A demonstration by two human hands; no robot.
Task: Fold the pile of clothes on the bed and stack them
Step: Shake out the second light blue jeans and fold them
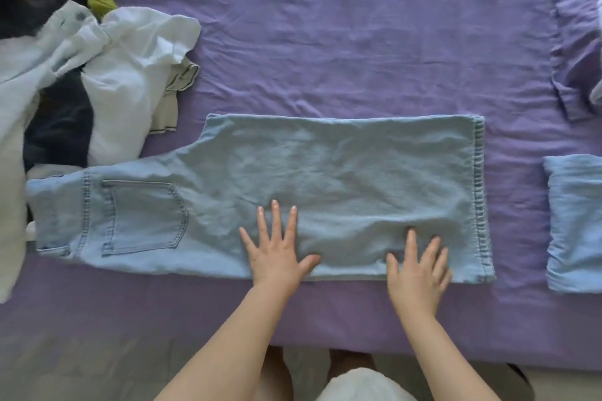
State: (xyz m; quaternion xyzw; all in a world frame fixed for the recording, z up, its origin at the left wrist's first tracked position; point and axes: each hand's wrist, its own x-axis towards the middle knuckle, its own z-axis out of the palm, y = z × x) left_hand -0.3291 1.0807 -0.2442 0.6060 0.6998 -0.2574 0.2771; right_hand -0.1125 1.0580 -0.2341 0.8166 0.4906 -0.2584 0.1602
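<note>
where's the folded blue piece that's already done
In the head view, the folded blue garment lies at the far right edge on the purple sheet, just right of the jeans, apart from their hem.

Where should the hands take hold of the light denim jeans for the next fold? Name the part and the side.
Probably the hem end of the jeans, from the right. It is a free, straight stitched edge lying flat on the bed sheet, near the right hand. The left hand could press the middle while the hem goes toward the pocket.
</note>
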